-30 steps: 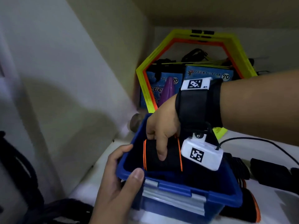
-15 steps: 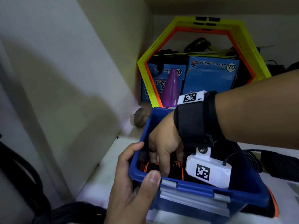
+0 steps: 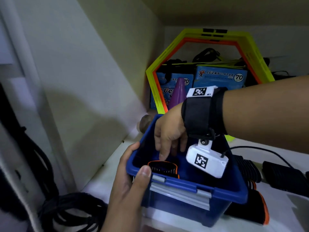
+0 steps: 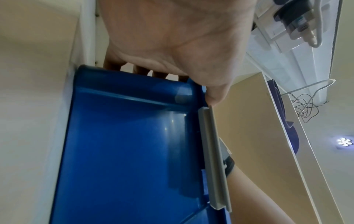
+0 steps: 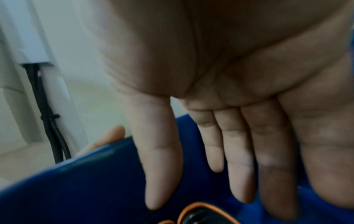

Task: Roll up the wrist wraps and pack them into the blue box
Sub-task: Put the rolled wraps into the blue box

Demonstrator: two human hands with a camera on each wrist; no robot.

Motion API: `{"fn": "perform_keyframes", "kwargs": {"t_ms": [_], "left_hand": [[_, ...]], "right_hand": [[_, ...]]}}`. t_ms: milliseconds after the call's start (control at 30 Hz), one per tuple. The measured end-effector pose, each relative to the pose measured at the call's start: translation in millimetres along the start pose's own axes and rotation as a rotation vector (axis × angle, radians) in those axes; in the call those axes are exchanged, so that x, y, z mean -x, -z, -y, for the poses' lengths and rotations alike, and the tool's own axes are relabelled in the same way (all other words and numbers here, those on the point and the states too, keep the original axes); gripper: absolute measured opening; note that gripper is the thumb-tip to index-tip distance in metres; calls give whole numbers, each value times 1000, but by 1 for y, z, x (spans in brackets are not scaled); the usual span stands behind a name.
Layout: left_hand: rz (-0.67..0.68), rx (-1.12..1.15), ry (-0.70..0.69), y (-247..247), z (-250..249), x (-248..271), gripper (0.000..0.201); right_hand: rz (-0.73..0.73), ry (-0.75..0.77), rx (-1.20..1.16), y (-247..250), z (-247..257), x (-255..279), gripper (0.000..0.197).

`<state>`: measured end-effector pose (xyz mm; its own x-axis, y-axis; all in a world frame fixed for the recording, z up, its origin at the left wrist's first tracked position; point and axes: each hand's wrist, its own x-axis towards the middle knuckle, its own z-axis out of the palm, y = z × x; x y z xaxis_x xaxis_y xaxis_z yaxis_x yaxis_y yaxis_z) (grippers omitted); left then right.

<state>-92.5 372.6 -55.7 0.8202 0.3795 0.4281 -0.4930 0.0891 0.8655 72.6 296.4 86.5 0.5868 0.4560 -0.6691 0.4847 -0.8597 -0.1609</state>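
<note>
The blue box (image 3: pixel 192 186) stands on the white shelf. My left hand (image 3: pixel 123 173) grips its near left corner, thumb over the rim and fingers outside; the left wrist view shows the same hand (image 4: pixel 172 45) on the box (image 4: pixel 124 151). A rolled wrist wrap (image 3: pixel 163 167), black with orange edging, lies inside at the near left. My right hand (image 3: pixel 167 148) hovers just above it, fingers pointing down and holding nothing. In the right wrist view the right hand's fingers (image 5: pixel 239 159) are straight above the wrap (image 5: pixel 203 215) and the box wall (image 5: pixel 76 189).
More black and orange wraps (image 3: pixel 250 206) lie right of the box, beside a black pad (image 3: pixel 284 178) and a cable. Behind stand a yellow and orange hexagon frame (image 3: pixel 167 61), blue packets and a purple cone (image 3: pixel 178 94). The cabinet wall is close on the left.
My right hand lowered the rolled wrap into the box, let go of it and now has straight fingers above it. My left hand kept its grip on the box corner.
</note>
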Motion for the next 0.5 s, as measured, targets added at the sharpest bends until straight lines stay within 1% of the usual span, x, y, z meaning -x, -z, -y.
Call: {"fn": "perform_keyframes", "kwargs": {"t_ms": [33,67,100,133,167,200,300,333,433,500], "left_hand": [[-14,22,8,-2,0,0,58],[-35,44,12,-4,0,-1,60],[-58,57,11,-7,0,-1,61],[-80,62,6,-9,-1,-1,61],[-108,53,3,-12,-2,-1,58],[-131,35,-1,-14,-3,-2,52],[-219,-27,9,-14,-5,-7,29],[-241,-52,3,-14,-4,-10,25],[-246,-96,-5,-17,-6,-13,47],[-244,-87,-9,-19,-7,-12,47]], "right_hand": [[-13,4,-24,2,-4,10,76],[-38,16,-41,2,-9,20,79],[-58,32,-73,2,-13,32,72],[-108,53,-97,1,-20,43,61],[-163,69,-118,1,-28,54,50],[-212,84,-142,2,-38,65,44],[-300,95,-222,3,-73,92,38],[-320,93,-246,2,-87,99,36],[-387,55,-291,-12,-128,114,25],[-371,13,-267,-32,-153,118,24]]}}
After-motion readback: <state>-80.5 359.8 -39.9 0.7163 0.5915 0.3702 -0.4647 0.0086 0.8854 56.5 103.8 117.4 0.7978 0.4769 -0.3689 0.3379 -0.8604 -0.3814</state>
